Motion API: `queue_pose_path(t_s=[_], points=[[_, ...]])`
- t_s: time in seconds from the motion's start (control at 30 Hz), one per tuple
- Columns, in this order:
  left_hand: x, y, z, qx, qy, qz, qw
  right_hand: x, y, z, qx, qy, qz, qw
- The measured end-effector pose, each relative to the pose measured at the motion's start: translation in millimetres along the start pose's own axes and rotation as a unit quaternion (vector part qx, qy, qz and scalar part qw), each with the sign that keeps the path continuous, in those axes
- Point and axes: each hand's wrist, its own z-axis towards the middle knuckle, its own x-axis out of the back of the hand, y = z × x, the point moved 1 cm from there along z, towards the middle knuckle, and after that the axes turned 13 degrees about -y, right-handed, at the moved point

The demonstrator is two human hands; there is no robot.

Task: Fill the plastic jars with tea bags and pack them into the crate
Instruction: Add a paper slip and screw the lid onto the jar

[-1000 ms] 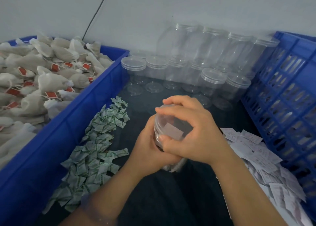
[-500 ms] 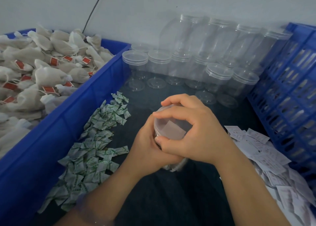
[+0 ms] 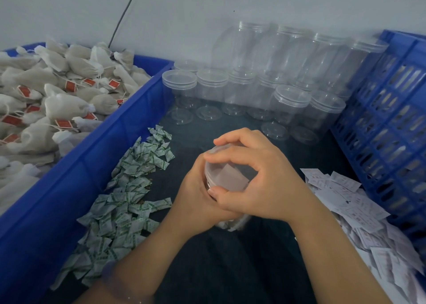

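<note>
With your left hand (image 3: 198, 200) gripping the jar (image 3: 232, 224) and your right hand (image 3: 260, 179) curled round its lid (image 3: 228, 177), a tilted twist could cross-thread it

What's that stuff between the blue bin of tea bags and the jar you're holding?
A heap of small green-and-white sachets on the dark tabletop, left of the jar, seen in the head view.

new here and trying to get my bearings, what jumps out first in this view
Dead centre, the left hand and right hand both grip a clear jar, the right curled over its top. A blue bin heaped with tea bags fills the left, and empty jars stand at the back beside the blue crate on the right.
</note>
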Motion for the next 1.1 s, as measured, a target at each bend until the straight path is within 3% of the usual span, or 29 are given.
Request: queue_pose_path(t_s=[0.57,1.1], points=[[-0.2,-2.1,0.3,0.021,0.006,0.013,1.000,0.5,1.2,1.3,-0.024,-0.052,0.042,0.997],[0.5,1.5,-0.8,0.039,0.002,0.038,0.999,0.5,0.2,3.3,-0.051,-0.078,-0.014,0.996]])
